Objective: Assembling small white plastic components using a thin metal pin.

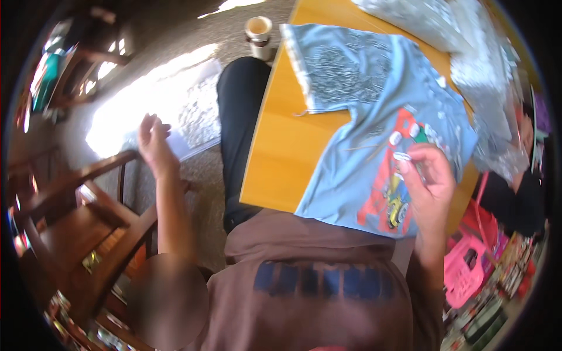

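Observation:
On the light blue T-shirt [333,169], spread over the table, lies a dense heap of thin metal pins [351,70]. A few more slim pieces lie near the printed picture. My right hand [430,178] hovers over that print, pinching a small white oval piece [401,157] between thumb and fingertips; its exact kind does not show. Well off to the left of the table, my left hand [154,143] is held out in the air. Its fingers are loosely bent and a little apart, with nothing visible in them.
Clear plastic bags [480,76] crowd the yellow table's [281,158] far right. Below my left hand, a pale sheet with small white pieces [202,111] lies in sunlight. A wooden chair [88,199] stands left, a cup [258,29] beyond, a pink plastic basket [465,266] right.

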A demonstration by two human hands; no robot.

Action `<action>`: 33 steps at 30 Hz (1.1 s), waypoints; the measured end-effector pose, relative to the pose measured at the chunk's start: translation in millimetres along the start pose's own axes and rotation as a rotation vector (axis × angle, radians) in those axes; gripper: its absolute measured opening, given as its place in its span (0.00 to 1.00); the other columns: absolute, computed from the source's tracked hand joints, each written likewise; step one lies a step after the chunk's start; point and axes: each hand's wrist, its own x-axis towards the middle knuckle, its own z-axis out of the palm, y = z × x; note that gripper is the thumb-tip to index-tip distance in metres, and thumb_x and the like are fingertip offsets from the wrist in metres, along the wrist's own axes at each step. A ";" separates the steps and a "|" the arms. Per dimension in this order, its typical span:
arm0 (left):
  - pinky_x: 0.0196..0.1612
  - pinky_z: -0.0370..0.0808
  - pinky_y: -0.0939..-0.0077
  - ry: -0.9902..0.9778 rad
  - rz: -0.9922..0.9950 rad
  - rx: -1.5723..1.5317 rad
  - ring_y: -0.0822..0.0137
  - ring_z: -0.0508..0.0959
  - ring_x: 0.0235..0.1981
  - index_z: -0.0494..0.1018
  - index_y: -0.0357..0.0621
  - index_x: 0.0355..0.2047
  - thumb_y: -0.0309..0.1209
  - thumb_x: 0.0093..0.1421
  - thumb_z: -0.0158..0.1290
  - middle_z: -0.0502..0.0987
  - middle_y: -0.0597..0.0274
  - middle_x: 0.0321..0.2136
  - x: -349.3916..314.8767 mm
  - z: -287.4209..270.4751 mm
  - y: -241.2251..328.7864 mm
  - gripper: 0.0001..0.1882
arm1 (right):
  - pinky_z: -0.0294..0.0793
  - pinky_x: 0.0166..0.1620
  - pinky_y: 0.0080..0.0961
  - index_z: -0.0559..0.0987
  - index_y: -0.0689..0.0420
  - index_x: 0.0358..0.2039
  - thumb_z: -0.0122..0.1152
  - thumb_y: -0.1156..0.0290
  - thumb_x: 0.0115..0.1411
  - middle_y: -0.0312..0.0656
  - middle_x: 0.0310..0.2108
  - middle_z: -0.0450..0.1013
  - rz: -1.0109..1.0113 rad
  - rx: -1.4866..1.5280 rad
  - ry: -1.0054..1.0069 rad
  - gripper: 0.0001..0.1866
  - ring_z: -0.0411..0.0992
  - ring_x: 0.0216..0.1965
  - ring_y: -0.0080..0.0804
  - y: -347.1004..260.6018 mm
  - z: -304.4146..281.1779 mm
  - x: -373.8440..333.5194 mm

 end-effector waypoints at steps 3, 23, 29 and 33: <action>0.30 0.67 0.84 -0.139 0.099 -0.193 0.76 0.68 0.25 0.68 0.33 0.42 0.20 0.56 0.45 0.73 0.59 0.33 -9.2 31.7 37.3 0.13 | 0.65 0.39 0.15 0.69 0.65 0.34 0.53 0.85 0.52 0.37 0.31 0.69 0.090 0.321 -0.027 0.08 0.66 0.33 0.18 -13.6 2.0 1.9; 0.27 0.69 0.82 -1.295 0.287 -0.179 0.69 0.71 0.28 0.71 0.34 0.37 0.20 0.49 0.54 0.72 0.53 0.33 -155.5 123.2 147.8 0.12 | 0.66 0.39 0.16 0.70 0.63 0.34 0.54 0.85 0.52 0.39 0.33 0.69 0.186 0.781 -0.157 0.09 0.67 0.35 0.20 -35.5 19.9 -10.0; 0.29 0.70 0.85 -1.088 -0.188 -0.366 0.73 0.73 0.27 0.71 0.34 0.35 0.19 0.54 0.48 0.73 0.54 0.35 -162.9 120.4 145.4 0.07 | 0.68 0.32 0.23 0.72 0.60 0.30 0.59 0.82 0.45 0.40 0.28 0.70 -0.241 0.025 -0.102 0.10 0.70 0.29 0.32 -23.8 17.6 10.3; 0.26 0.70 0.83 -1.193 -0.254 -0.193 0.75 0.74 0.24 0.71 0.35 0.34 0.20 0.54 0.49 0.75 0.58 0.28 -163.9 125.5 150.7 0.07 | 0.65 0.39 0.30 0.73 0.57 0.30 0.61 0.78 0.43 0.38 0.31 0.68 -0.560 -0.622 -0.010 0.11 0.67 0.34 0.36 -6.8 5.3 39.6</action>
